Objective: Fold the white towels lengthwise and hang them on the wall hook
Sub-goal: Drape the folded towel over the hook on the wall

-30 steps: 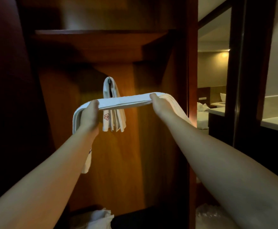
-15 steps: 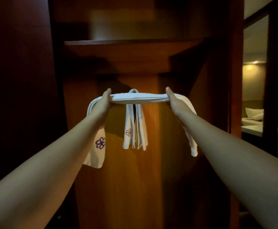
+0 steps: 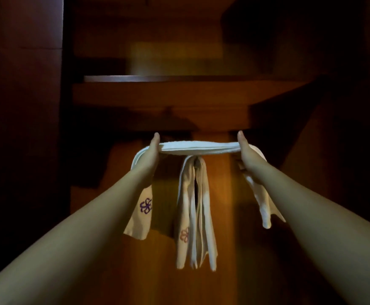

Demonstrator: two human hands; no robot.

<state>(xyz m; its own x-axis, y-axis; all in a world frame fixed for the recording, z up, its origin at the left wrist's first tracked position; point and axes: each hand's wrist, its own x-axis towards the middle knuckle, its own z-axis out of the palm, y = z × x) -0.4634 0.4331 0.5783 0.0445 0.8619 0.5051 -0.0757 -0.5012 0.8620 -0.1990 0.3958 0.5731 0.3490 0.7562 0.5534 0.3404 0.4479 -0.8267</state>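
I see the folded towel (image 3: 198, 148) stretched level between both hands, a narrow white band held up in front of the wood panel (image 3: 219, 238), its middle sitting just over the top of the hung towel (image 3: 194, 216). My left hand (image 3: 150, 154) grips the band near its left end, thumb on top and fingers tucked underneath; past it the loose end drops behind my forearm, showing a purple flower mark (image 3: 145, 205). My right hand (image 3: 246, 154) grips the other side the same way, and that end trails down behind the right forearm. The hung towel falls in several long pleats against the panel, with a faint pink flower mark (image 3: 184, 234) low on its left fold. I cannot see the hook itself; the band covers that spot. Above the hands runs a dark shelf (image 3: 179, 79), and the wood on either side is in deep shadow.
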